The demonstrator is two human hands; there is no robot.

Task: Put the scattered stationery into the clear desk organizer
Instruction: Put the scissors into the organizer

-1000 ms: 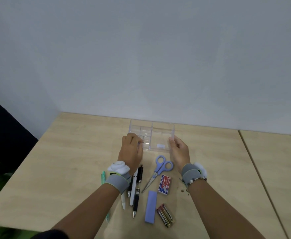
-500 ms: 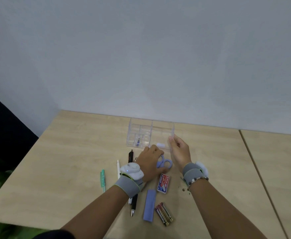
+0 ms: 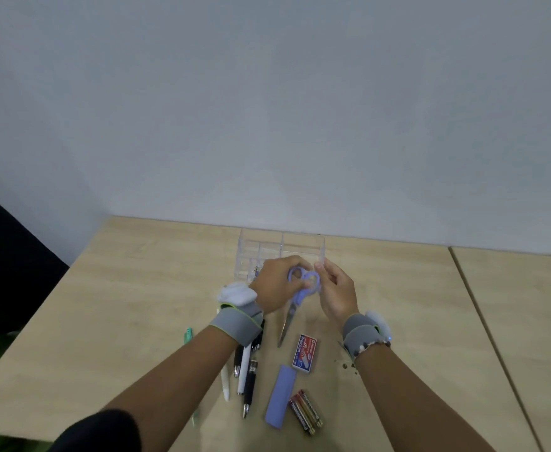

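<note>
The clear desk organizer [image 3: 300, 244] stands on the wooden table near the wall. My left hand [image 3: 275, 283] grips the blue-handled scissors [image 3: 289, 318] by the handles, lifted just in front of the organizer, blades pointing down toward me. My right hand [image 3: 334, 290] pinches the organizer's front right corner. Several pens [image 3: 246, 370] lie under my left forearm, a green pen [image 3: 188, 336] partly hidden beside it. A red and blue staple box [image 3: 304, 353], a blue eraser-like block [image 3: 280, 396] and batteries [image 3: 306, 411] lie nearer me.
The table [image 3: 120, 305] ends at a left edge, with dark floor beyond. A seam [image 3: 483, 321] divides it from a second tabletop on the right. Small dark crumbs [image 3: 344, 365] lie by my right wrist. A plain wall rises behind the organizer.
My left hand left the organizer, reached the scissors on the table and lifted them toward the organizer. My right hand stayed on the organizer's corner.
</note>
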